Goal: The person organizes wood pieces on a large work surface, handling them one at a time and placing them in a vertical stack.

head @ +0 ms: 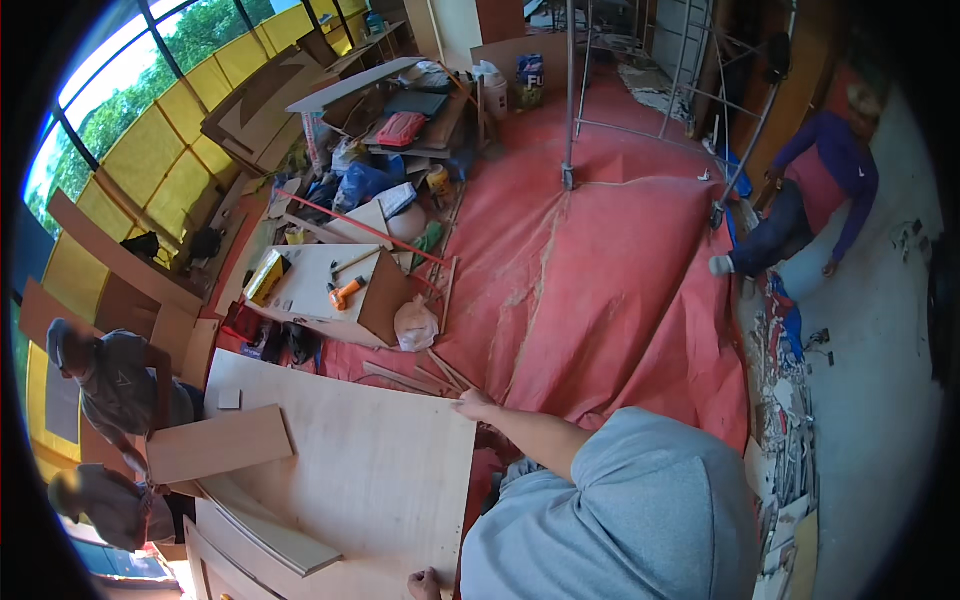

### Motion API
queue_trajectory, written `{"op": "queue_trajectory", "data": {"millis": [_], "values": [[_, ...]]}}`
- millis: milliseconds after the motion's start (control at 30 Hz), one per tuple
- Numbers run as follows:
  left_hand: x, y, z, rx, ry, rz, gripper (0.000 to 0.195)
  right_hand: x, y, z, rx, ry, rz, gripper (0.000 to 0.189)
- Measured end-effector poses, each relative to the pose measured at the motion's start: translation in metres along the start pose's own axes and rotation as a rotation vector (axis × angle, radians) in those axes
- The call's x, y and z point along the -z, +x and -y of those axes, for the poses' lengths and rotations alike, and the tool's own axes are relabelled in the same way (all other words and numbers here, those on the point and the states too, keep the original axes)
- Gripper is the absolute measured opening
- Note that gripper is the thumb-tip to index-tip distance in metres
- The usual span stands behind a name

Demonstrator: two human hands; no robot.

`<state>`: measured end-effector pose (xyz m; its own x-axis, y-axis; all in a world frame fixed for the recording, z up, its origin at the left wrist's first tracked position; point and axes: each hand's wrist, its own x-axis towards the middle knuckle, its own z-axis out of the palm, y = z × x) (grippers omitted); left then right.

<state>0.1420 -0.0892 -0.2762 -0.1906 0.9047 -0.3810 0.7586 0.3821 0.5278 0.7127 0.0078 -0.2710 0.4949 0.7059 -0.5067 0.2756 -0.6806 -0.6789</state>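
Note:
A large pale wooden panel (360, 457) lies flat before me. My right hand (474, 405) grips its far right corner, arm stretched out. Near the bottom edge of the view, my left hand (424, 583) rests with curled fingers at the panel's near side; whether it holds the edge cannot be told. On the panel are a small square piece (229, 399), a brown rectangular board (221, 444) and a curved, layered strip (274, 529). Two people in grey shirts stand across the panel, one (135, 382) with a hand at the brown board, the other (112, 506) close beside it.
Beyond the panel, a box-like cabinet (322, 285) bears an orange drill (346, 292), a hammer (352, 262) and a yellow box (268, 277). Wood strips (409, 379) lie on red floor sheeting (592, 300). A wheeled scaffold (568, 97), debris (784, 420) and a person (821, 176) are farther off.

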Motion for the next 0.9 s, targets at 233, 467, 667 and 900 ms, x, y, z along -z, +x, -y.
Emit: {"op": "queue_trajectory", "data": {"millis": [233,467,667,900], "values": [[0.000,0.046,-0.003,0.069,0.021,0.498,0.052,-0.008,-0.011,0.000,-0.033,0.046,-0.042,0.046],[-0.038,0.058,-0.061,-0.056,0.100,0.364,0.043,-0.005,-0.009,0.011,-0.110,-0.031,0.013,0.057],[-0.048,0.054,-0.074,-0.077,0.124,0.336,0.036,0.009,-0.024,0.008,-0.112,0.047,0.005,0.056],[-0.035,0.038,-0.038,-0.037,0.100,0.259,0.029,0.000,-0.008,0.008,-0.070,-0.110,-0.004,0.063]]}}
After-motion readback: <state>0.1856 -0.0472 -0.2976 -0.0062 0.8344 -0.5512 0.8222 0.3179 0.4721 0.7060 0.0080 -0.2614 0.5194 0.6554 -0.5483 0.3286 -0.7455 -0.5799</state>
